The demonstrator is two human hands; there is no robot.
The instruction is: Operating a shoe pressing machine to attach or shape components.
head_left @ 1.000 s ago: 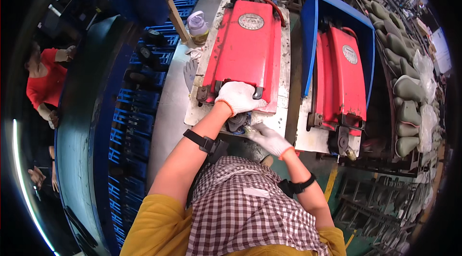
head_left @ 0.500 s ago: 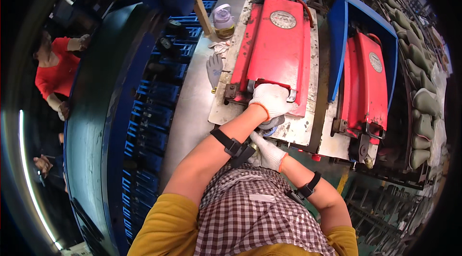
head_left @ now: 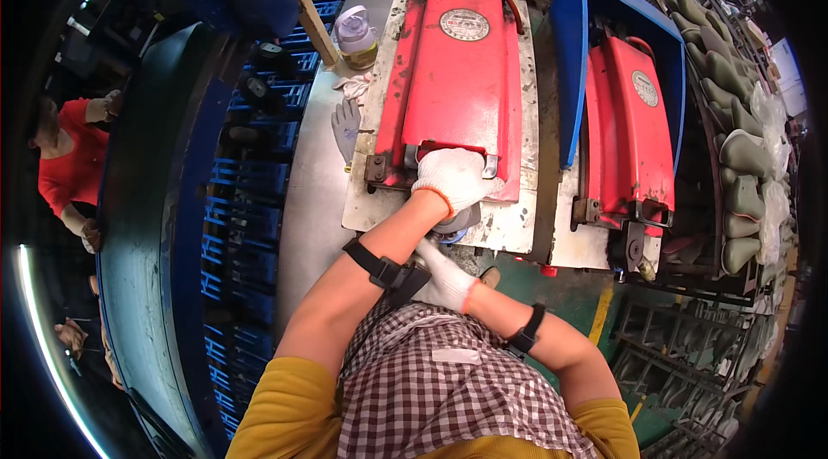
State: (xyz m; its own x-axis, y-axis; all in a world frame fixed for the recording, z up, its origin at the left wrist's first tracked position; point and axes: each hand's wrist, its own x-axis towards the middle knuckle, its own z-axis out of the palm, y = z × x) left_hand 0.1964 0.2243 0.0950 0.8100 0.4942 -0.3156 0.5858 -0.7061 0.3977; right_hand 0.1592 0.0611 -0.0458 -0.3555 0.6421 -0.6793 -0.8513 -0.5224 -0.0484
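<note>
Gripped in the white-gloved left hand (head_left: 455, 180) was the red metal press lid's (head_left: 457, 71) front handle, while the gloved right hand (head_left: 444, 273), its closure untellable, lay beneath where it could be pinched.

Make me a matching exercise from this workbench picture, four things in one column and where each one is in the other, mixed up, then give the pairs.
Things:
1. left hand
2. right hand
3. spare grey glove
4. plastic bottle

Places:
A. lying flat on the metal table
B. standing at the table's far end
C. on the near edge of the red machine
D. below the bench edge, close to the body

Pairs: 1-C, 2-D, 3-A, 4-B
</note>
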